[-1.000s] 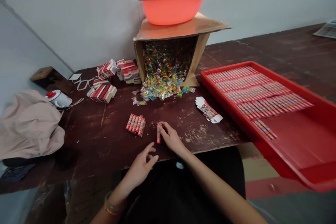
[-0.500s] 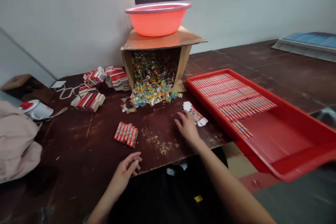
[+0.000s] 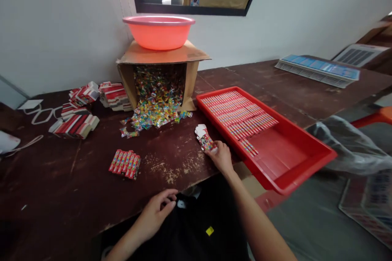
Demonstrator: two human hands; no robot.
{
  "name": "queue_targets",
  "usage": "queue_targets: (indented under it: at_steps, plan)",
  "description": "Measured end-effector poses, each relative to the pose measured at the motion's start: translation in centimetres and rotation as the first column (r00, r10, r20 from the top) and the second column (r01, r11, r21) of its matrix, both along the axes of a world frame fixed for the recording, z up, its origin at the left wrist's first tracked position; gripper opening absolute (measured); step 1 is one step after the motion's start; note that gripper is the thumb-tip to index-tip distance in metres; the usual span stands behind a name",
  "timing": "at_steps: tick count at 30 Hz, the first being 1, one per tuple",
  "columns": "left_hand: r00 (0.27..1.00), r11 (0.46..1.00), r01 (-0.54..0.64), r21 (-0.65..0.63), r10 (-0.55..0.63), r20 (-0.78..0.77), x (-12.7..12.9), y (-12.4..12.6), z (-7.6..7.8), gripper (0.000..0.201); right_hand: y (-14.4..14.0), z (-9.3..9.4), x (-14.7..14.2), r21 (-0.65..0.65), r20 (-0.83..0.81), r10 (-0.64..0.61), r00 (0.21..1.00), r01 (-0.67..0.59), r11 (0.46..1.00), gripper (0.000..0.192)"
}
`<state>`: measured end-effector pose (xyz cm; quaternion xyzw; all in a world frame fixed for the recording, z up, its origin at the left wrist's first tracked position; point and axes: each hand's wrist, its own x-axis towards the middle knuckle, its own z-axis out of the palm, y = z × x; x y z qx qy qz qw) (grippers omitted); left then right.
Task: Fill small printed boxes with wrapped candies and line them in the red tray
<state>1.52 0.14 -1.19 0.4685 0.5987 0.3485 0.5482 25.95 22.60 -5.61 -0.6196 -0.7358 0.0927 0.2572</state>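
My right hand (image 3: 221,158) has its thumb and fingers closed on the near end of some small flattened candy boxes (image 3: 205,138), red and white with printed fronts, lying beside the red tray. My left hand (image 3: 156,212) hovers at the table's front edge, fingers loosely curled and thumb apart, holding nothing. To its upper left, a group of small red printed boxes (image 3: 125,164) lies side by side. Wrapped candies (image 3: 156,110) spill from a cardboard box (image 3: 190,85) turned on its side. Rows of similar small boxes (image 3: 241,112) fill the far part of the red tray (image 3: 294,167).
A pink basin (image 3: 159,34) rests on top of the cardboard box. Bundled red and white cartons (image 3: 76,124) are stacked at the left, near a white cup (image 3: 7,142). Blue sheets (image 3: 318,69) lie at the back right. A clear plastic bag (image 3: 349,142) hangs beyond the tray.
My right hand has moved from beside the flattened boxes to their near end and closed there. My left hand stays loosely curled near the table edge. The view has swung to the right.
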Motion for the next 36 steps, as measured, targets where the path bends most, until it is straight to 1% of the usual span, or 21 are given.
queue_targets:
  at_steps: [2,4,5,7,8,9,11,13,15,18,19,22,24,26,28,29,30,31,32,34,36]
  plan:
    - [1.0,1.0,-0.005,-0.008,0.005,-0.016,0.0,-0.3,-0.2,0.035,0.6,0.4,0.7,0.014,-0.027,0.008,1.0,-0.007,1.0,0.045]
    - [0.999,0.999,-0.037,-0.029,0.037,0.0,0.0,-0.5,-0.5,0.035,-0.6,1.0,0.6,0.051,-0.081,0.023,0.996,-0.018,0.999,0.046]
    - [0.998,0.998,-0.056,-0.032,0.057,0.032,0.2,-0.5,-0.6,0.037,-2.0,1.3,0.1,0.068,-0.126,0.048,0.991,-0.039,0.997,0.046]
    - [0.983,0.995,-0.099,-0.017,0.1,0.151,0.6,-0.1,-0.6,0.048,-6.2,2.2,-2.0,0.078,-0.244,0.152,0.958,-0.137,0.987,0.048]
    - [0.966,0.991,-0.136,-0.012,0.135,0.218,0.9,0.2,-0.6,0.055,-8.8,2.7,-3.3,0.043,-0.3,0.24,0.923,-0.238,0.97,0.049]
    - [0.943,0.983,-0.185,-0.017,0.183,0.277,1.1,0.6,-0.4,0.06,-11.3,3.2,-4.7,0.002,-0.346,0.336,0.876,-0.358,0.934,0.051]
    - [0.893,0.954,-0.297,-0.041,0.292,0.341,1.3,1.1,0.0,0.059,-15.5,4.4,-6.9,-0.043,-0.402,0.496,0.77,-0.557,0.829,0.056]
    - [0.863,0.927,-0.365,-0.089,0.373,0.342,1.2,1.3,0.5,0.051,-17.5,5.5,-8.0,-0.019,-0.384,0.567,0.729,-0.62,0.785,0.06]
    - [0.868,0.935,-0.317,-0.157,0.353,0.35,0.8,0.9,0.9,0.048,-17.6,6.3,-8.1,0.018,-0.336,0.622,0.708,-0.655,0.756,0.056]
    - [0.89,0.952,-0.144,-0.27,0.243,0.384,0.5,-0.4,1.1,0.037,-16.3,6.7,-7.9,0.03,-0.32,0.701,0.638,-0.732,0.68,0.041]
    - [0.895,0.947,-0.11,-0.302,0.226,0.384,0.6,-0.8,1.2,0.033,-16.0,6.7,-8.0,0.012,-0.341,0.711,0.616,-0.753,0.658,0.033]
    - [0.902,0.927,-0.103,-0.362,0.24,0.358,0.5,-1.6,1.7,0.024,-15.8,7.3,-8.6,-0.105,-0.428,0.701,0.571,-0.802,0.588,0.013]
    - [0.898,0.949,-0.044,-0.311,0.174,0.405,0.2,-1.8,2.4,0.024,-15.5,8.5,-8.9,-0.197,-0.489,0.693,0.53,-0.841,0.504,0.008]
    - [0.871,0.966,0.136,-0.218,-0.012,0.492,-0.3,-1.7,3.2,0.03,-14.7,10.2,-8.8,-0.272,-0.573,0.676,0.463,-0.886,0.376,0.005]
    - [0.822,0.949,0.285,-0.133,-0.171,0.543,-0.9,-1.4,3.9,0.042,-13.6,12.0,-8.5,-0.315,-0.672,0.627,0.393,-0.919,0.238,0.008]
    - [0.819,0.948,0.297,-0.111,-0.193,0.541,-1.0,-1.3,4.1,0.046,-13.2,12.7,-8.3,-0.321,-0.714,0.591,0.376,-0.926,0.2,0.011]
    - [0.835,0.959,0.266,-0.096,-0.179,0.52,-1.0,-1.1,4.0,0.049,-12.9,13.1,-8.2,-0.322,-0.745,0.55,0.377,-0.926,0.199,0.014]
    - [0.859,0.974,0.209,-0.087,-0.14,0.492,-0.8,-0.9,3.8,0.05,-12.7,13.2,-8.2,-0.317,-0.766,0.509,0.392,-0.92,0.23,0.017]
    - [0.881,0.988,0.134,-0.08,-0.082,0.466,-0.4,-0.7,3.4,0.052,-12.8,12.9,-8.2,-0.311,-0.781,0.47,0.412,-0.908,0.279,0.02]
    - [0.902,0.997,-0.033,-0.075,0.062,0.428,0.6,-0.4,2.1,0.055,-13.4,11.5,-8.4,-0.301,-0.795,0.399,0.457,-0.868,0.395,0.024]
    - [0.892,0.974,-0.203,-0.096,0.225,0.393,1.6,-0.2,0.7,0.057,-14.3,9.3,-8.7,-0.286,-0.807,0.324,0.494,-0.806,0.519,0.025]
